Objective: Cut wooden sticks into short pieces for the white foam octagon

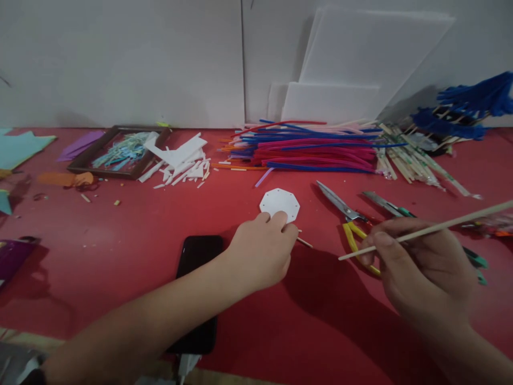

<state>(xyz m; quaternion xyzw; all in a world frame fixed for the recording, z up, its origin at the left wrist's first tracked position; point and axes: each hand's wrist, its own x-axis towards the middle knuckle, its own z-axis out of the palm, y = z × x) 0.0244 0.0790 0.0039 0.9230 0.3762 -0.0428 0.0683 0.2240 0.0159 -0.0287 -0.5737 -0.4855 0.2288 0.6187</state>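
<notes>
My right hand (425,272) pinches a thin wooden stick (433,229) between thumb and fingers, its tip pointing left above the table. Over the near edge of a white octagonal piece (279,204) with small holes near its rim, my left hand (262,248) is closed, fingers curled downward. Its fingertips are hidden, so what they grip cannot be made out. Short thin sticks (304,242) lie just right of those fingers. Below the right hand's stick are scissors (352,227) with yellow handles, and beside them a utility knife (382,203).
A black phone (200,256) lies under my left forearm. Along the back are pipe cleaners (316,152), white scraps (182,158), a brown frame (120,174) holding shreds, and bundled sticks (420,155). White sheets (372,53) lean on the wall behind the red table (132,240).
</notes>
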